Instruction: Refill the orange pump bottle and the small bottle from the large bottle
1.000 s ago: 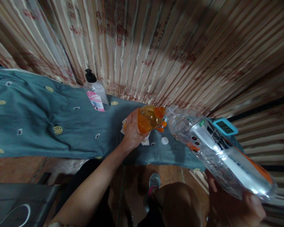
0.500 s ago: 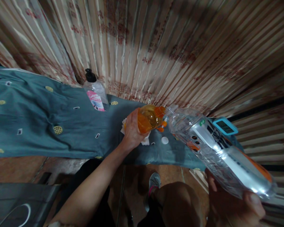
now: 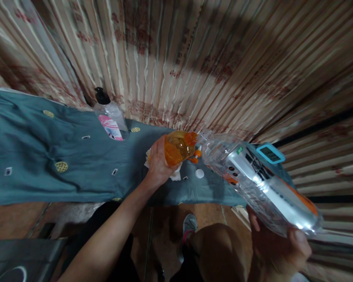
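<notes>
Left hand (image 3: 158, 163): fingers closed around orange bottle (image 3: 179, 149), above desk (image 3: 88, 160). Right hand (image 3: 278, 247): fingers curled round clear bottle (image 3: 261, 186) near its base. Clear bottle's long axis slants up-left, mouth at orange bottle's neck, contact unclear; left hand nearer.

The left hand (image 3: 159, 163) holds an orange bottle (image 3: 179, 149), the right hand (image 3: 278, 248) a clear bottle (image 3: 260, 182).

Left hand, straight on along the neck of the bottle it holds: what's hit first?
Likely the mouth end of the silver-labelled clear bottle, held by the right hand. The left hand's orange bottle points its neck there; whether they touch is unclear.
</notes>
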The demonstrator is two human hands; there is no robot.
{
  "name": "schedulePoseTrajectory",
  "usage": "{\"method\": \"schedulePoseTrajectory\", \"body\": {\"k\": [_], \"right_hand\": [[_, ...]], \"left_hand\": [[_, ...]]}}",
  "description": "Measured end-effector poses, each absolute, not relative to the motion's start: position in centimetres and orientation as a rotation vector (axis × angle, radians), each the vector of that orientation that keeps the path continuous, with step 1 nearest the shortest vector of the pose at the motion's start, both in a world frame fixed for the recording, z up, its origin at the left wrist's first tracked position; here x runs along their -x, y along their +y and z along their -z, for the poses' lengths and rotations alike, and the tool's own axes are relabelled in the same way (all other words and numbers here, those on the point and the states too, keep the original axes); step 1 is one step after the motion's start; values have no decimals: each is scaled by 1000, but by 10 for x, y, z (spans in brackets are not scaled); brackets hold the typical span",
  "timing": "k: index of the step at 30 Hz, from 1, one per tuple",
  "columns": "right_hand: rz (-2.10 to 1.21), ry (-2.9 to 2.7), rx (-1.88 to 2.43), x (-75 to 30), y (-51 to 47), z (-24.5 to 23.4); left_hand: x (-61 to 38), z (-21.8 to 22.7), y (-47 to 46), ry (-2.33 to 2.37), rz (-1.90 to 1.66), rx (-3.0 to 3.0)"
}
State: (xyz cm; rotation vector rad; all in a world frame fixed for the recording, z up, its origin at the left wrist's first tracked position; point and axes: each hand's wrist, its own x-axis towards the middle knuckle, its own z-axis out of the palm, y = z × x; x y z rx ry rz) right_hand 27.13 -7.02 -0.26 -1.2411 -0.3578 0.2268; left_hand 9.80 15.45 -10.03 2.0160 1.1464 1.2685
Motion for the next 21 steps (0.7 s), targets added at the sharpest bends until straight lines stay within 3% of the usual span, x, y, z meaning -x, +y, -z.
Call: {"method": "schedulePoseTrajectory", "body": {"k": [21], "right_hand": [[-236,-295,1307,-271,-71,-1]], "left_hand": [[-98,101,156,1117,-1291,-1998]]}}
